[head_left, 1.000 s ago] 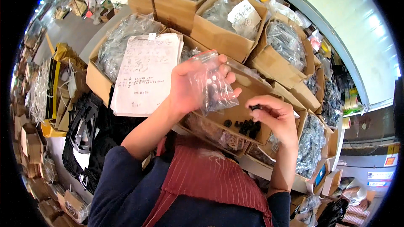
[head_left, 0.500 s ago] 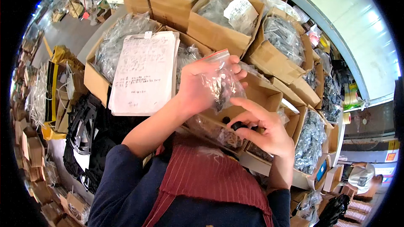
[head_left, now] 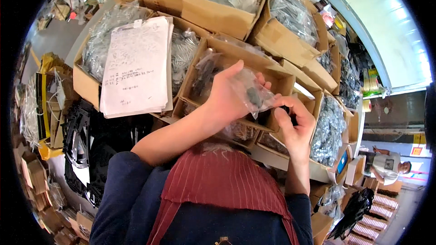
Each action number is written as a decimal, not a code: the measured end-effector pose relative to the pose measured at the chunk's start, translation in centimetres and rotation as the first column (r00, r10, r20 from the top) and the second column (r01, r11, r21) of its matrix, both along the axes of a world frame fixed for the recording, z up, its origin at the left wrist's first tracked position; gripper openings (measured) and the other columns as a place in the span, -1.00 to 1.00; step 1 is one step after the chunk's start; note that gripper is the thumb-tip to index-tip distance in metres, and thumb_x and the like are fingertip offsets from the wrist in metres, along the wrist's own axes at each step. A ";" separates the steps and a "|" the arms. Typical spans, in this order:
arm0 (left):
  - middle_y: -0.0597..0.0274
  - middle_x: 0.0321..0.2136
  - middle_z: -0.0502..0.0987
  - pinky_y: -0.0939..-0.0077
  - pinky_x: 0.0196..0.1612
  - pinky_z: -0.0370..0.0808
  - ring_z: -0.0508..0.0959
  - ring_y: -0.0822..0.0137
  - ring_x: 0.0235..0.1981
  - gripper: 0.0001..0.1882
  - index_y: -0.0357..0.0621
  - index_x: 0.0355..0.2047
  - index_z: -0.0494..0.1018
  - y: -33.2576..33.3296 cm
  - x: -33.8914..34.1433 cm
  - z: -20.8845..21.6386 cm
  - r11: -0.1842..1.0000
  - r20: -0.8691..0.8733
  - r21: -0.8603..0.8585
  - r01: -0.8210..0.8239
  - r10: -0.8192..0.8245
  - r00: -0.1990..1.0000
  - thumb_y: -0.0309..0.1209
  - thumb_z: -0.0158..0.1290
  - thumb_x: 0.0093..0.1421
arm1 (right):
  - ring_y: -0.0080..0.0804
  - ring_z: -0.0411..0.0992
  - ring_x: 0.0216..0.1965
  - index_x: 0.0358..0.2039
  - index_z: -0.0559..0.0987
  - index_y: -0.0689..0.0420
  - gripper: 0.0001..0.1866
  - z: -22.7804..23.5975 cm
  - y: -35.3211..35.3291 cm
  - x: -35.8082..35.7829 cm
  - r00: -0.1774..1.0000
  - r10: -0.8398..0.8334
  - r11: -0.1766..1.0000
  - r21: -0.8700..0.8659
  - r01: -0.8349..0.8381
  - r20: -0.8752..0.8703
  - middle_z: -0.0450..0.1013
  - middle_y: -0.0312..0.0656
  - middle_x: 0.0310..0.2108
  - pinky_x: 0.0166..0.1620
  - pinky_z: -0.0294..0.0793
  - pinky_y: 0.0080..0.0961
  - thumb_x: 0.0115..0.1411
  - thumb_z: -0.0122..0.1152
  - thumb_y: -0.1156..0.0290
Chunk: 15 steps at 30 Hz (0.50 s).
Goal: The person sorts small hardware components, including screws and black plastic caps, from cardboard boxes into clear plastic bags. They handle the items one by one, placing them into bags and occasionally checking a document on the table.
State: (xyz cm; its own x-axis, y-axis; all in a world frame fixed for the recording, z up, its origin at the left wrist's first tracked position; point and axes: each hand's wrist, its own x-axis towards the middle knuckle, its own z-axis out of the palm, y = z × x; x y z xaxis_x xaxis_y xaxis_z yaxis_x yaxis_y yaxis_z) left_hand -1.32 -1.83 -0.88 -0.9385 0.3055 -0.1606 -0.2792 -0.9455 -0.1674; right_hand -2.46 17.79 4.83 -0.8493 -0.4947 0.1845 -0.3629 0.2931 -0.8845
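Note:
My left hand [head_left: 227, 95] is turned palm up, its fingers curled around a small clear plastic bag [head_left: 255, 91]. Dark small pieces show through the film of the bag. Close on its right, my right hand [head_left: 297, 124] is bent with index finger and thumb near each other, the index fingertip at the bag's lower right edge. Something small and black shows in the curl of its fingers, mostly hidden. Both hands are above an open cardboard box [head_left: 284, 79] with dark bagged parts in its left side.
A stack of written paper sheets [head_left: 136, 68] lies across boxes on the left. Cardboard boxes of bagged parts [head_left: 328, 131] surround my hands. Black plastic parts [head_left: 79, 131] are piled at lower left. Another person [head_left: 386, 165] is far off at the right.
The bag has tipped from upright to lying over my left palm, its dark pieces bunched together. My right hand has moved up to the bag's edge. The view has shifted, with boxes sliding left.

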 end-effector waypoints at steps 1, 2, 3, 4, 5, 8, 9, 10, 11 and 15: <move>-0.02 -0.16 0.45 -0.29 0.20 0.31 0.42 -0.05 0.02 -0.54 -0.32 -0.07 0.35 0.6 -0.1 -0.1 0.999 -0.004 0.027 0.033 -0.033 0.999 -0.08 -0.12 0.39 | -0.68 0.37 -0.41 -0.14 0.59 0.25 -0.76 0.0 0.5 0.1 0.998 -0.016 1.000 0.012 0.016 -0.053 0.55 -0.27 -0.34 -0.32 0.37 -0.69 0.15 0.21 0.62; -0.08 -0.14 0.43 -0.33 0.20 0.30 0.41 -0.09 0.01 -0.48 -0.36 -0.01 0.28 1.3 0.0 0.6 1.000 0.138 -0.002 0.025 -0.025 0.990 -0.04 -0.16 0.41 | -0.58 0.48 -0.39 -0.05 0.60 0.24 -0.66 0.1 0.5 0.2 0.945 0.018 0.997 0.076 0.007 -0.328 0.61 -0.15 -0.27 -0.28 0.48 -0.57 0.13 0.22 0.62; -0.09 -0.14 0.43 -0.35 0.21 0.28 0.41 -0.10 0.01 -0.48 -0.35 0.01 0.27 1.8 -0.1 0.2 0.999 0.138 0.033 0.027 -0.031 0.990 -0.04 -0.17 0.41 | -0.45 0.51 -0.42 -0.02 0.60 0.23 -0.61 0.1 0.5 0.6 0.909 0.042 0.987 0.158 0.027 -0.415 0.58 -0.12 -0.33 -0.28 0.52 -0.52 0.09 0.23 0.62; -0.10 -0.14 0.42 -0.37 0.22 0.26 0.41 -0.10 0.01 -0.48 -0.35 0.03 0.25 2.2 -0.1 -0.1 0.998 0.137 0.059 0.028 -0.036 0.990 -0.04 -0.18 0.42 | -0.31 0.53 -0.46 0.01 0.61 0.21 -0.56 0.2 0.3 0.9 0.862 0.066 0.972 0.226 0.058 -0.502 0.55 -0.10 -0.39 -0.29 0.56 -0.46 0.04 0.24 0.63; -0.11 -0.14 0.42 -0.38 0.23 0.25 0.41 -0.11 0.00 -0.47 -0.35 0.04 0.23 2.5 -0.1 -0.2 0.996 0.136 0.086 0.029 -0.041 0.990 -0.05 -0.19 0.42 | -0.25 0.53 -0.48 0.03 0.60 0.19 -0.52 -0.2 0.5 1.2 0.826 0.100 0.942 0.319 0.100 -0.554 0.51 -0.10 -0.44 -0.32 0.57 -0.45 0.02 0.25 0.63; -0.11 -0.13 0.41 -0.15 0.15 0.31 0.39 -0.09 0.05 -0.45 -0.35 0.01 0.23 2.5 -0.1 0.3 0.992 0.187 0.087 0.097 -0.112 0.976 0.00 -0.22 0.44 | -0.23 0.50 -0.53 -0.13 0.62 0.20 -0.64 -1.3 0.2 0.4 0.791 0.014 0.968 0.208 0.144 -0.612 0.47 -0.13 -0.49 -0.42 0.54 -0.44 -0.01 0.28 0.63; -0.13 -0.11 0.41 -0.13 0.16 0.31 0.39 -0.09 0.08 -0.45 -0.35 0.02 0.24 2.5 -0.1 0.4 0.988 0.198 0.090 0.124 -0.140 0.970 0.00 -0.23 0.44 | -0.25 0.50 -0.54 -0.17 0.62 0.20 -0.67 -1.3 0.1 0.4 0.807 -0.020 0.971 0.182 0.158 -0.591 0.48 -0.13 -0.48 -0.43 0.54 -0.44 -0.01 0.29 0.63; -0.13 -0.08 0.41 -0.11 0.16 0.31 0.39 -0.08 0.10 -0.44 -0.35 0.03 0.24 2.6 0.0 0.3 0.992 0.148 0.053 0.112 -0.119 0.982 0.01 -0.23 0.44 | -0.35 0.46 -0.58 -0.25 0.60 0.21 -0.75 -1.0 -0.1 0.5 0.831 -0.075 0.973 0.141 0.182 -0.552 0.47 -0.16 -0.49 -0.46 0.50 -0.49 -0.01 0.31 0.61; -0.14 -0.04 0.41 -0.10 0.16 0.32 0.39 -0.06 0.12 -0.43 -0.34 0.04 0.25 2.8 0.4 0.2 0.995 0.097 0.017 0.095 -0.097 0.991 0.01 -0.22 0.44 | -0.39 0.44 -0.58 -0.25 0.61 0.21 -0.76 -0.7 -0.3 0.4 0.840 -0.100 0.974 0.120 0.192 -0.533 0.47 -0.16 -0.49 -0.47 0.48 -0.51 0.00 0.31 0.61; -0.08 -0.04 0.46 -0.04 0.15 0.35 0.46 -0.01 0.05 -0.45 -0.33 0.00 0.34 2.6 0.7 1.1 0.995 0.101 0.024 0.098 -0.099 0.990 0.01 -0.17 0.42 | -0.50 0.39 -0.59 -0.24 0.62 0.23 -0.77 -0.1 -0.9 0.2 0.901 -0.077 0.993 0.048 0.107 -0.428 0.48 -0.18 -0.50 -0.50 0.39 -0.60 0.03 0.29 0.62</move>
